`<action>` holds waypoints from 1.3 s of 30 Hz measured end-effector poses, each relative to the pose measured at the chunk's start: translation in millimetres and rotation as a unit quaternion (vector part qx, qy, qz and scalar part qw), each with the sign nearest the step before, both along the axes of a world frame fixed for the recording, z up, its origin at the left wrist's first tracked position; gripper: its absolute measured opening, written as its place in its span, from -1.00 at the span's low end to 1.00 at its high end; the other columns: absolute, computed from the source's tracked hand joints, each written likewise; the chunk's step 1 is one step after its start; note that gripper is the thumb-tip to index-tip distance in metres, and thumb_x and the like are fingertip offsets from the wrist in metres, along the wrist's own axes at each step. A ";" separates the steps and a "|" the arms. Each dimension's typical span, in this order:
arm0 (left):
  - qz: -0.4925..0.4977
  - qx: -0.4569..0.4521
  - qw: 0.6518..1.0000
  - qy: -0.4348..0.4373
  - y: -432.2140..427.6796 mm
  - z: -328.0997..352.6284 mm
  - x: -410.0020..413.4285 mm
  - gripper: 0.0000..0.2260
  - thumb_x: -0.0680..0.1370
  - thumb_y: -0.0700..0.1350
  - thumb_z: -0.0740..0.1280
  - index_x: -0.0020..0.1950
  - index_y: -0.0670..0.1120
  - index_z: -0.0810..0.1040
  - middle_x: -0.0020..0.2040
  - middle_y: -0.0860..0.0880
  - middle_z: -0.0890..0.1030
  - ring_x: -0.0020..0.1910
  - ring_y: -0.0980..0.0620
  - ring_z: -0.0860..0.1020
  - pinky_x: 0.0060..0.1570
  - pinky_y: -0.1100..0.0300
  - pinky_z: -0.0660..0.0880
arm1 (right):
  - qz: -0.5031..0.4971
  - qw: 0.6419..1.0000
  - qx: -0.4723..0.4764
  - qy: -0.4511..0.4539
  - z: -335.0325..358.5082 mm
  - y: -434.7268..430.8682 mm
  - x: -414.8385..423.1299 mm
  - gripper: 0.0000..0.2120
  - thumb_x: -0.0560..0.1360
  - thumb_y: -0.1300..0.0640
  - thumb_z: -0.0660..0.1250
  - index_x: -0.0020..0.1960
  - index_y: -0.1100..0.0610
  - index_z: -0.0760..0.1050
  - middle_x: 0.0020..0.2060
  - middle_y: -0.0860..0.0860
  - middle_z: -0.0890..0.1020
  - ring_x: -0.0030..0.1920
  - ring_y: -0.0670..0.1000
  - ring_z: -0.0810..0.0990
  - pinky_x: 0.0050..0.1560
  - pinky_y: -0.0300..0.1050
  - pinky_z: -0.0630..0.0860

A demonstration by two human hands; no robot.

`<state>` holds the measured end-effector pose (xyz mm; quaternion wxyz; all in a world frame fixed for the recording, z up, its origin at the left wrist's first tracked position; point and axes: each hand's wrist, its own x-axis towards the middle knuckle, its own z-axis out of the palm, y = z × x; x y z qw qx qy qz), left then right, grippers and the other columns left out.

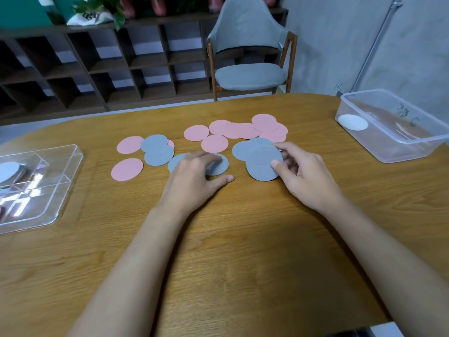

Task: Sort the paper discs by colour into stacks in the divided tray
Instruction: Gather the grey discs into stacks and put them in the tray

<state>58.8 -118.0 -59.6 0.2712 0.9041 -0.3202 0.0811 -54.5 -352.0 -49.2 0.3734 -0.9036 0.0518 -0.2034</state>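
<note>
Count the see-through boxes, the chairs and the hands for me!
See-through boxes: 2, the divided tray and the tub
Chairs: 1, the grey chair
Hands: 2, the left hand and the right hand
Total: 5

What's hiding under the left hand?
Grey paper discs lie under the left hand, which rests on them. The hand covers where they meet, so how many are there cannot be told.
</note>
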 end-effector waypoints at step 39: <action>-0.004 -0.219 0.974 0.054 -35.3 1.9 -31.4 -0.77 0.54 -0.11 0.52 0.19 -0.05 0.72 -0.15 0.02 0.67 -0.25 0.12 0.62 -0.04 0.09 0.61 | 0.070 0.997 -0.014 0.038 3.4 7.1 -1.9 -0.57 0.73 0.09 0.13 0.59 0.07 0.32 0.04 -0.11 0.55 0.06 -0.16 0.51 0.22 -0.10 0.46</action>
